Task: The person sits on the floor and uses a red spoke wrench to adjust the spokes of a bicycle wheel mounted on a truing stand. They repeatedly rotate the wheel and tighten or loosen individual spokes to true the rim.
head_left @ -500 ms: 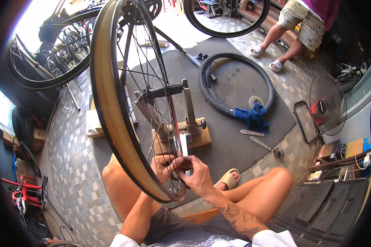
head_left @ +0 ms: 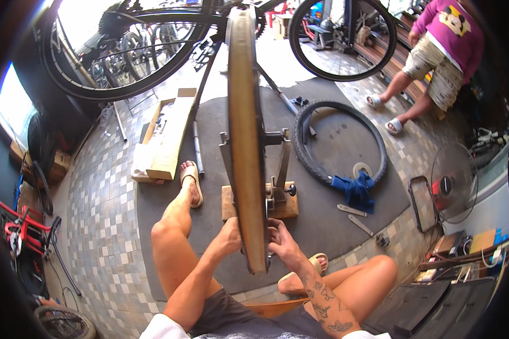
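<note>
A bicycle wheel (head_left: 244,141) with a tan inner band round its black rim stands upright and edge-on before me. It sits in a metal truing stand (head_left: 281,169) on a wooden base (head_left: 290,208). My left hand (head_left: 228,236) is closed against the left side of the wheel low down, its fingertips hidden by the rim. On the other side, my right hand (head_left: 283,244) is at the same height with its fingers curled in toward the rim and spokes. What either hand pinches is hidden.
A tire (head_left: 301,148) lies on the dark mat to the right, with a blue cloth (head_left: 353,191) on its edge and flat metal tools (head_left: 352,209) nearby. Left is an open cardboard box (head_left: 169,135). A fan (head_left: 452,183) and a standing person (head_left: 441,56) are at right; a bicycle hangs behind.
The wheel, seen at an angle before, now appears edge-on as my view shifts left. My hands, together at the rim before, are now apart on either side of it.
</note>
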A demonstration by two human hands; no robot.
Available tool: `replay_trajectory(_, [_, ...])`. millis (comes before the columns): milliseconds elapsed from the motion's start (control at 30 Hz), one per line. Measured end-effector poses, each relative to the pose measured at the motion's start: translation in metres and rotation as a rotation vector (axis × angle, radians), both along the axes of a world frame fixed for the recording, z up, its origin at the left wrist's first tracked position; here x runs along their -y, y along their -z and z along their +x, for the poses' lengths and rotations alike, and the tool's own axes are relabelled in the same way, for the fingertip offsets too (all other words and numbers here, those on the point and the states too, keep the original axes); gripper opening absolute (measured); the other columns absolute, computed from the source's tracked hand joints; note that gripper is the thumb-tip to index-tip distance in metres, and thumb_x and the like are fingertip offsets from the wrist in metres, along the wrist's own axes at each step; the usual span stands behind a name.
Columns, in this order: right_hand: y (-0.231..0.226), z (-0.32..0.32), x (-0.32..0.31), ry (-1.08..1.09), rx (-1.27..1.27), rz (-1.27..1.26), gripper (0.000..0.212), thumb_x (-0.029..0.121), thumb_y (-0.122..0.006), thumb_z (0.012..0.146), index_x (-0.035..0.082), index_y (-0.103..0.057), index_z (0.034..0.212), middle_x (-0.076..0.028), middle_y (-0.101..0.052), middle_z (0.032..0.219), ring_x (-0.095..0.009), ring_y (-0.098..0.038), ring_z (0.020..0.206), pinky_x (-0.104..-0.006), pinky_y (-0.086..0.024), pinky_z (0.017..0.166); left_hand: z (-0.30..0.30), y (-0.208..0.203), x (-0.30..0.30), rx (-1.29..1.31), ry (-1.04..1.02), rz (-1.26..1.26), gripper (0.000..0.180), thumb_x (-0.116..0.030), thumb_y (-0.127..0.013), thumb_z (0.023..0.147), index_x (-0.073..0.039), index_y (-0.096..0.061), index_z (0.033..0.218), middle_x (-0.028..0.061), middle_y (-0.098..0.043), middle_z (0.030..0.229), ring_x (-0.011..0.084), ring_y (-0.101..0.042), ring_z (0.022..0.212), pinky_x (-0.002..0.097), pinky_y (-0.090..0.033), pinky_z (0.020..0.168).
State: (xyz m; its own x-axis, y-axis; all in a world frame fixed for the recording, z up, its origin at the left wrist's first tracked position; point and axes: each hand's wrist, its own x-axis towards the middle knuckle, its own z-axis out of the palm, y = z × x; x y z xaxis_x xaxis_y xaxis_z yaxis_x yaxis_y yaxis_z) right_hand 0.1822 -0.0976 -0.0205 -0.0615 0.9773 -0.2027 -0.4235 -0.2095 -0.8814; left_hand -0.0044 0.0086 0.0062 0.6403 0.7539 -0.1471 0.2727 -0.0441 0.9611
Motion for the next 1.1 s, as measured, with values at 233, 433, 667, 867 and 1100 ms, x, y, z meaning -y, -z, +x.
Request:
replay_trajectory(233, [-0.030, -0.021, 0.006, 0.368, 0.764, 0.295, 0.041, 0.014, -0.089, 0.082, -0.001, -0.066, 0.112, -0.013, -0.072, 0.095, -0.022, -0.074, 0.084, -0.0360, -0.060, 0.077, 0.021, 0.007, 0.020, 0.124, -0.186, 0.061, 0.027, -0.030, -0.079, 0.096, -0.003, -0.080, 0.102, 0.0111, -0.072, 0.072, 0.0157, -0.070, 0.064, 0.0338, -0.055, 0.063])
replay_trajectory(433, [-0.035, -0.008, 0.008, 0.129, 0.671, 0.116, 0.041, 0.010, -0.083, 0.089, -0.003, -0.069, 0.125, -0.013, -0.077, 0.107, -0.018, -0.075, 0.097, -0.0332, -0.059, 0.089, -0.005, -0.021, 0.003, 0.171, -0.163, -0.101, 0.034, -0.033, -0.065, 0.110, -0.003, -0.080, 0.106, -0.0036, -0.070, 0.075, 0.0049, -0.057, 0.060, 0.0269, -0.046, 0.052])
replay_trajectory(667, [-0.036, 0.006, -0.003, 0.015, 0.160, -0.110, 0.035, 0.004, -0.070, 0.102, -0.002, -0.064, 0.136, -0.007, -0.074, 0.123, -0.013, -0.068, 0.115, -0.0301, -0.053, 0.106, 0.009, -0.056, 0.010, 0.201, -0.069, -0.332, 0.043, -0.035, -0.072, 0.106, 0.001, -0.068, 0.129, 0.0067, -0.074, 0.106, 0.0118, -0.071, 0.092, 0.0289, -0.059, 0.082])
replay_trajectory(867, [-0.036, 0.012, -0.010, -0.031, 0.276, -0.179, 0.032, 0.002, -0.070, 0.101, -0.003, -0.066, 0.133, -0.010, -0.072, 0.125, -0.014, -0.069, 0.114, -0.0318, -0.054, 0.105, 0.014, -0.052, 0.008, 0.122, -0.124, -0.266, 0.045, -0.035, -0.079, 0.100, -0.001, -0.069, 0.126, 0.0077, -0.074, 0.108, 0.0123, -0.071, 0.096, 0.0297, -0.059, 0.085])
replay_trajectory(1100, [-0.018, 0.009, -0.010, 0.424, 0.121, -0.012, 0.032, 0.002, -0.073, 0.100, -0.007, -0.066, 0.130, -0.014, -0.079, 0.115, -0.014, -0.075, 0.100, -0.0278, -0.061, 0.089, 0.012, -0.025, -0.002, 0.113, -0.080, -0.324, 0.052, -0.033, -0.079, 0.099, 0.000, -0.067, 0.137, 0.0065, -0.074, 0.125, 0.0163, -0.064, 0.120, 0.0352, -0.046, 0.110])
